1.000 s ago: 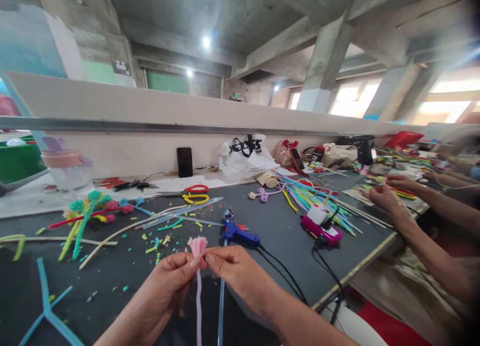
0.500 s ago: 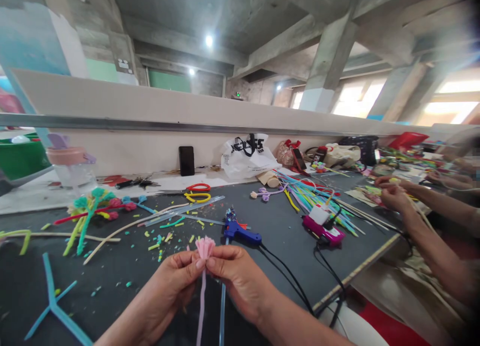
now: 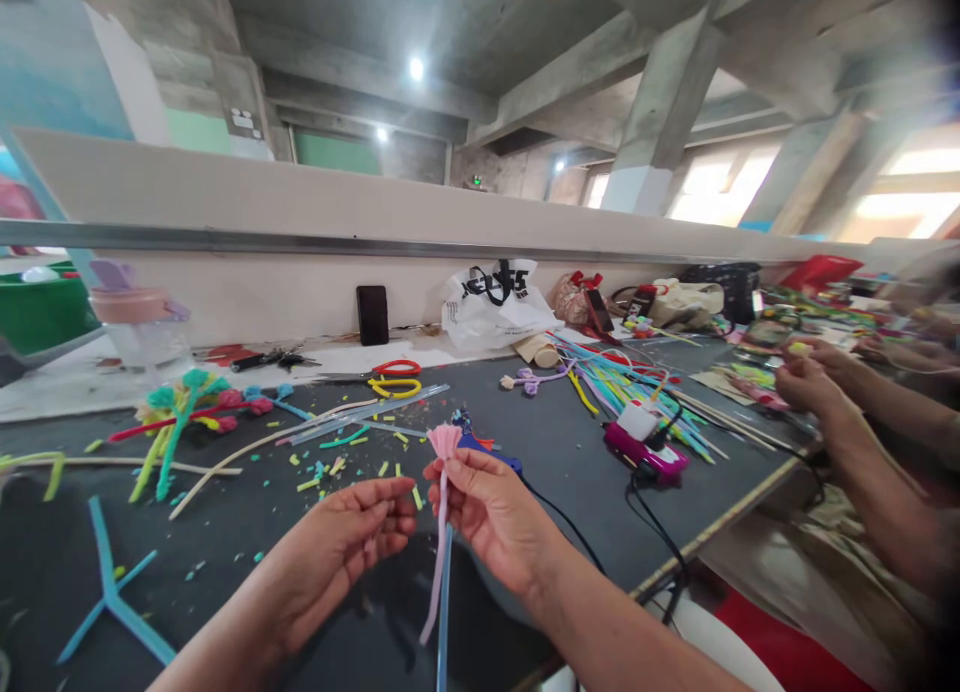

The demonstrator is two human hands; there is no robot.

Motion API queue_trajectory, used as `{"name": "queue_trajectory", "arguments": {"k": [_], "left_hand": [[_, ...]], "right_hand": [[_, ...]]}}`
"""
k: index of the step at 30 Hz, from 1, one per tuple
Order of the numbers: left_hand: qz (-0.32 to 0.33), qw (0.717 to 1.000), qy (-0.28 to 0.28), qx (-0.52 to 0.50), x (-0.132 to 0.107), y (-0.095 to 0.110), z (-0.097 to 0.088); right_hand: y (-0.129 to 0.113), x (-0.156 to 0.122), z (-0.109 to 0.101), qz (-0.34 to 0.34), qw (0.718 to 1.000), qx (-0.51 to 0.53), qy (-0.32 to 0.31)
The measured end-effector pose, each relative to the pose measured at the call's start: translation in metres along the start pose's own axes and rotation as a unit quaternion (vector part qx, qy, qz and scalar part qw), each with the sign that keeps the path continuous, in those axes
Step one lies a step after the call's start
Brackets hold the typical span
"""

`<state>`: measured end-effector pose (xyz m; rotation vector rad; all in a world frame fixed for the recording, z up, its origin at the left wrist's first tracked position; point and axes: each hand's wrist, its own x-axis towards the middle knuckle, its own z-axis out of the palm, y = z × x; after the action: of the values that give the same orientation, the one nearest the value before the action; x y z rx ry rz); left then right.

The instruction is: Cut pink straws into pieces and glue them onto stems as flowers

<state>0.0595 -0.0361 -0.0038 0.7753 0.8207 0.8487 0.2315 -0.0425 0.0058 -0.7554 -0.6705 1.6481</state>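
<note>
My right hand [image 3: 491,507] pinches a pink pipe cleaner flower [image 3: 445,440] just below its fluffy coiled head, and the pink stem hangs down from my fingers. My left hand [image 3: 352,537] hovers beside it to the left, fingers loosely curled and holding nothing. A blue glue gun [image 3: 480,442] lies on the dark table [image 3: 225,532] just behind the flower, partly hidden by my right hand. A long pale blue stick [image 3: 442,612] lies below my hands.
Colourful pipe cleaner flowers [image 3: 187,407], cut scraps, red and yellow loops [image 3: 394,377], a phone [image 3: 372,314], a white plastic bag [image 3: 495,302] and a pink device [image 3: 645,452] with cables lie about. Another person's hands [image 3: 810,382] work at the right.
My left hand has let go of the flower and dropped away to the left. My right hand has lifted the flower up and slightly right.
</note>
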Motion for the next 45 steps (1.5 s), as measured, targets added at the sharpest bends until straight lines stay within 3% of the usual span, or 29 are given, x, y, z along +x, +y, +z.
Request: {"name": "queue_trajectory", "arguments": {"k": [5, 9, 12, 19, 27, 32, 37, 45], "left_hand": [[0.053, 0.996, 0.051, 0.043, 0.003, -0.005, 0.005], [0.173, 0.981, 0.083, -0.021, 0.002, -0.007, 0.010], [0.212, 0.972, 0.086, -0.057, -0.002, -0.007, 0.016], [0.222, 0.968, 0.106, -0.057, -0.007, -0.010, 0.024], [0.219, 0.971, 0.084, -0.050, -0.006, -0.016, 0.027], [0.187, 0.979, 0.065, -0.056, -0.009, -0.015, 0.030], [0.170, 0.984, 0.023, -0.043, -0.011, -0.006, 0.021], [0.168, 0.982, 0.047, 0.068, -0.006, -0.002, 0.004]], "right_hand": [[0.002, -0.005, 0.004, 0.034, 0.998, 0.004, -0.053], [0.011, -0.007, 0.007, 0.051, 0.997, 0.018, -0.056], [0.021, -0.008, 0.009, 0.067, 0.995, 0.034, -0.065], [0.045, -0.015, 0.014, 0.111, 0.983, 0.082, -0.119], [0.047, -0.016, 0.016, 0.111, 0.987, 0.084, -0.076], [0.044, -0.013, 0.013, 0.095, 0.989, 0.072, -0.091], [0.038, -0.011, 0.010, 0.074, 0.988, 0.077, -0.108], [0.022, -0.012, 0.011, 0.056, 0.992, 0.065, -0.097]]}}
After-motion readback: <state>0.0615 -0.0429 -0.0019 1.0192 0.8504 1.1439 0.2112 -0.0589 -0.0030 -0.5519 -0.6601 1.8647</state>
